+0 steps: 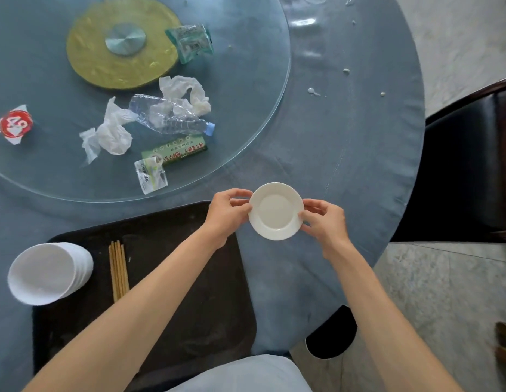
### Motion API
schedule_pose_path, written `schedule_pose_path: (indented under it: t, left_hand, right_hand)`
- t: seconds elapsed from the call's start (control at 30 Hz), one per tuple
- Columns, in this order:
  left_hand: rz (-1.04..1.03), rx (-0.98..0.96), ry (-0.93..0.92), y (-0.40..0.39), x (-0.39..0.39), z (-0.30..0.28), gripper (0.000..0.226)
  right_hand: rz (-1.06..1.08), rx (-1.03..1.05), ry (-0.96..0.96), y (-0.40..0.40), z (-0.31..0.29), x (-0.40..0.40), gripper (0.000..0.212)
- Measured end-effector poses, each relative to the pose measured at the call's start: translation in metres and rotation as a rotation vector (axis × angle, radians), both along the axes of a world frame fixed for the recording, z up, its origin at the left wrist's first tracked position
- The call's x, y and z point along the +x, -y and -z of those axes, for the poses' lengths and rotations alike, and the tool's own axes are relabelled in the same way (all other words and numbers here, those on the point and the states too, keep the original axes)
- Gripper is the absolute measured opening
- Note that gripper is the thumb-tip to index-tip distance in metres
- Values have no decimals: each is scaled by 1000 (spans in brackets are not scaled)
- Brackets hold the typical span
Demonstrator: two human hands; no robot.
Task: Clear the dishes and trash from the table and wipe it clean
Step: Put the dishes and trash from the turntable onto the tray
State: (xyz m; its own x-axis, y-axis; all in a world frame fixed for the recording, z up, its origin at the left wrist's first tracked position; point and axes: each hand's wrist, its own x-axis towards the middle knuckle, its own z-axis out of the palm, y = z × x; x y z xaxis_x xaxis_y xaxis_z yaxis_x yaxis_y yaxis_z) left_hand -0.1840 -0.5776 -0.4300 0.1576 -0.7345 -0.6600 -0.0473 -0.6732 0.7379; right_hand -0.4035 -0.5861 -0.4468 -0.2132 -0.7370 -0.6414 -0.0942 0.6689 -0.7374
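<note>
Head view: left hand point(227, 215) and right hand point(325, 220) pinch opposite rims of saucer point(276, 211), held over table point(345, 154) just right of tray point(189, 278). Tray holds bowls point(48, 273), chopsticks point(118, 270).

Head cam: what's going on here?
A person is clearing a table. Both hands, left hand and right hand, hold a small white plate by its rim, just right of a black tray. The tray holds chopsticks; stacked cups lie on their side at its left edge. Trash remains on the glass turntable: a crushed bottle, tissues and wrappers.
</note>
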Motion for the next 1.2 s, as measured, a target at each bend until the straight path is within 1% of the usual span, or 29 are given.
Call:
schedule_pose_path:
  t: [0.1, 0.23, 0.5, 0.83, 0.97, 1.1, 1.2]
  left_hand:
    - [-48, -43, -25, -30, 15, -19, 25]
    - [-191, -75, -33, -79, 39, -36, 24]
    - [-348, -61, 41, -174, 97, -44, 30]
    - [-645, 11, 48, -289, 187, -27, 26]
    - [-782, 62, 59, -326, 223, -14, 23]
    - [-870, 110, 87, -351, 253, 5, 21]
    - [-893, 158, 110, -363, 267, 18, 23]
  right_hand:
    - [-82, -38, 50, -12, -25, 13, 26]
    - [-210, -54, 61, -32, -47, 41, 26]
    - [-446, -12, -5, -78, -52, 118, 25]
    - [-770, 11, -114, -149, -41, 244, 23]
    - [-889, 63, -124, -174, -34, 296, 26]
    - [-980, 92, -172, -195, -22, 334, 29]
    - [-1013, 101, -208, -208, -14, 355, 29]
